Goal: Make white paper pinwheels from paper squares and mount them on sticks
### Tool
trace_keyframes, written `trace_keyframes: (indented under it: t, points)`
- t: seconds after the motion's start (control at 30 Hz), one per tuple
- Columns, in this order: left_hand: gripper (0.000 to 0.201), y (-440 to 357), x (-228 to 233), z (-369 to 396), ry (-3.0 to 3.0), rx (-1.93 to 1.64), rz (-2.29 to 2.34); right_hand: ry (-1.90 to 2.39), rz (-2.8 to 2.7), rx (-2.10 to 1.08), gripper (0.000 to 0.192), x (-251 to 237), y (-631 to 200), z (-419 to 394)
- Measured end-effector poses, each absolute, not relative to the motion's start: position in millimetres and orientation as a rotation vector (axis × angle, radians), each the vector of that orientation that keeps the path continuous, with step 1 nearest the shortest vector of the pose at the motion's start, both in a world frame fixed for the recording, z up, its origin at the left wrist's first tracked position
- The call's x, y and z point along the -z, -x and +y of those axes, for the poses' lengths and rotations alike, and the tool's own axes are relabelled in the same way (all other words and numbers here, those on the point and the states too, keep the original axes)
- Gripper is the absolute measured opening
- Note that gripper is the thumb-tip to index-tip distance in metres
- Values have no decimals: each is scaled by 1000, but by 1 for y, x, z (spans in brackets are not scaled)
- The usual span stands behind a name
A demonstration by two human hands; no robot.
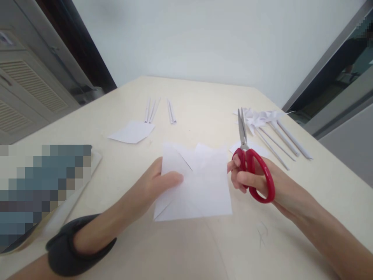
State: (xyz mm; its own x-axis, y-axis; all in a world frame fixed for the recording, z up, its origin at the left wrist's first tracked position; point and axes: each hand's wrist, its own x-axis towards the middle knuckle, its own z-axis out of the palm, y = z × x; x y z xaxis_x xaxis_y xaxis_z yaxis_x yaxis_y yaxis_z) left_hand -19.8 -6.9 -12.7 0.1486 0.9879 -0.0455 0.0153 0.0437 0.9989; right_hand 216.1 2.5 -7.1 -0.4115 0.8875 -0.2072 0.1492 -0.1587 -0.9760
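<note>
The white paper sheet [198, 186] lies flat on the table [204, 97] in the lower middle of the frame, and it has a slit running in from its upper left corner. The left hand [159, 184] holds it at the left edge, thumb on top and fingers under, so this side is a little lifted. The right hand [250, 182] is just beside the right edge and is closed through the red handles of the scissors [247, 155], with the blades together and pointing up, away from the paper. I think the risk is in the light hold: the paper is thin and may slide or bend when the blades come in, so a cut could go crooked or too far. The left thumb is also near the slit. At the upper right lie finished paper pinwheels [268, 120], in the upper middle some rolled paper sticks [151, 111] and a smaller paper piece [132, 132].
</note>
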Motion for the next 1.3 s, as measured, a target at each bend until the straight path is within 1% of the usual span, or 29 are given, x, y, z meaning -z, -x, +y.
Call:
trace_keyframes:
  t: [0.1,0.17,0.27,0.33,0.43,0.5,0.63,0.73,0.87,0.97,1.1,1.3]
  points:
    - [7,20,14,-6,-1190,-862,1024,1316,-1523,-1653,24,9,-206,-4]
    - [10,20,14,-3,-1149,-843,913,1372,-1503,-1564,25,10,-201,-8]
    - [25,19,15,0,-1197,-814,826,1366,-1432,-1411,24,11,-196,-10]
    - [32,16,16,-2,-1294,-767,939,1323,-1391,-1362,23,12,-195,-11]
    - [35,13,21,-6,-1378,-711,1163,1208,-1348,-1336,22,15,-195,-12]
    - [37,15,25,-5,-1383,-761,1216,1124,-1368,-1360,20,17,-196,-12]
    - [40,28,27,1,-1367,-949,1184,981,-1403,-1411,40,19,-201,-9]
    - [42,35,24,5,-1357,-1027,1114,910,-1500,-1405,47,17,-208,-5]
    - [43,34,17,5,-1321,-1149,1112,896,-1864,-1584,40,9,-220,-6]
    - [43,32,17,5,-1305,-1236,1130,966,-2002,-1709,35,5,-224,-8]
    - [46,31,20,3,-1342,-1244,1204,1095,-2075,-1722,35,3,-217,-11]
    - [43,30,22,-2,-1387,-1142,1298,1104,-2058,-1738,38,3,-208,-13]
